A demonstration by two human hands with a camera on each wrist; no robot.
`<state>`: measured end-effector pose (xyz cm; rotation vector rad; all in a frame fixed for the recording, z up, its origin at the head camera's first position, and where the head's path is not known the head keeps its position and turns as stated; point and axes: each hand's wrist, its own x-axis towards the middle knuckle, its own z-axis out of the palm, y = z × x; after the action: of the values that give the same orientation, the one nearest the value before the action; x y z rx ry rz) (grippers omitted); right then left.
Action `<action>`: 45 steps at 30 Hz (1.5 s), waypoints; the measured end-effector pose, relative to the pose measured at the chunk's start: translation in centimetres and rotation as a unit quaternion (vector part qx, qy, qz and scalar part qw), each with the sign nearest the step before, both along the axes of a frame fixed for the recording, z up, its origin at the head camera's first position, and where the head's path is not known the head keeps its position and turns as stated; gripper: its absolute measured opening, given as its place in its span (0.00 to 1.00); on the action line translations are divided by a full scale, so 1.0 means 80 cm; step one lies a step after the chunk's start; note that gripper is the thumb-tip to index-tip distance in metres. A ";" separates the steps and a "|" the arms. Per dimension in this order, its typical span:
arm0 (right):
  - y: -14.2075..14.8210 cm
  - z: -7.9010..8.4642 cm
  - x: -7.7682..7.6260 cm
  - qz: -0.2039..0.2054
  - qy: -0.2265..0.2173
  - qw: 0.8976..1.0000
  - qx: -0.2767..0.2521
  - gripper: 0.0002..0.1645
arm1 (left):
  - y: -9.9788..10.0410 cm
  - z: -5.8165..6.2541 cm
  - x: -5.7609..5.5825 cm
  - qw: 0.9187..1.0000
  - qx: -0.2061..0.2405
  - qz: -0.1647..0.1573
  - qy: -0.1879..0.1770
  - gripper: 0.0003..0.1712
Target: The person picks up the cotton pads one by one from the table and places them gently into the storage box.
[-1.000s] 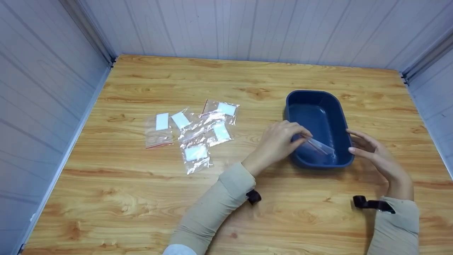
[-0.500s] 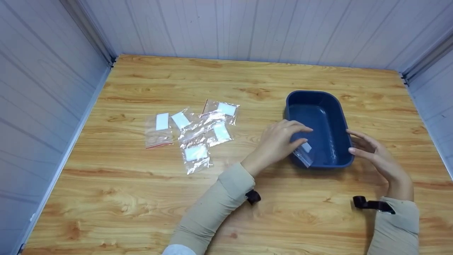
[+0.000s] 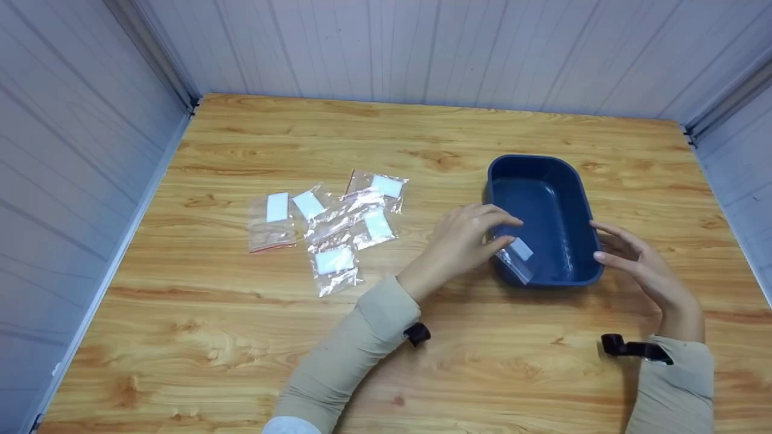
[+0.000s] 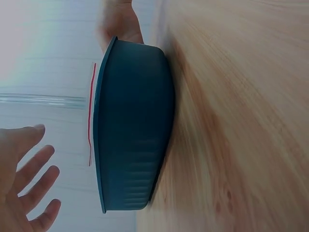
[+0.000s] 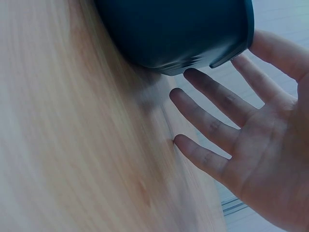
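A blue plastic bin [image 3: 576,208] stands on the table at the right. Inside its near left corner lies a clear zip-lock bag [image 3: 520,250] with a white rectangular piece in it. The bag's red seal strip [image 4: 90,125] shows above the rim in the left wrist view. My left hand [image 3: 461,238] hovers at the bin's left rim, thumb and fingers apart and holding nothing. At the bin's right side, my right hand [image 3: 642,265] touches the outer wall with thumb and fingertip. Its other fingers [image 5: 207,123] spread out straight in the right wrist view.
Several more zip-lock bags with white pieces lie left of the bin, among them a separate bag [image 3: 271,226] and an overlapping group around a bag [image 3: 335,262]. White panel walls [image 3: 398,51] enclose the wooden table [image 3: 199,337] at the back and sides.
My left hand has let go of the zip-lock bag, which dropped into the bin's near left corner. The hand has since drawn back slightly left. My right hand has stayed put.
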<state>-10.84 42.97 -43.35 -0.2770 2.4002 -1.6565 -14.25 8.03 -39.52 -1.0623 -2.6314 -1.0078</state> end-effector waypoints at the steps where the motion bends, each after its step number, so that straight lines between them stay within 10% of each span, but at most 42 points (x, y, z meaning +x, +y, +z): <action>1: 0.000 0.000 0.000 0.000 0.000 1.000 0.000 0.34 | -0.002 0.000 0.000 1.000 -0.002 0.000 0.002 0.16; 45: 0.002 -0.001 0.000 -0.004 -0.006 1.000 0.009 0.34 | -0.133 0.001 -0.002 0.998 0.001 0.048 0.049 0.12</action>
<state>-10.83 43.11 -43.40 -0.2543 2.4090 -1.6327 -14.42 -2.61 -39.48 -0.9499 -2.5756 -0.9140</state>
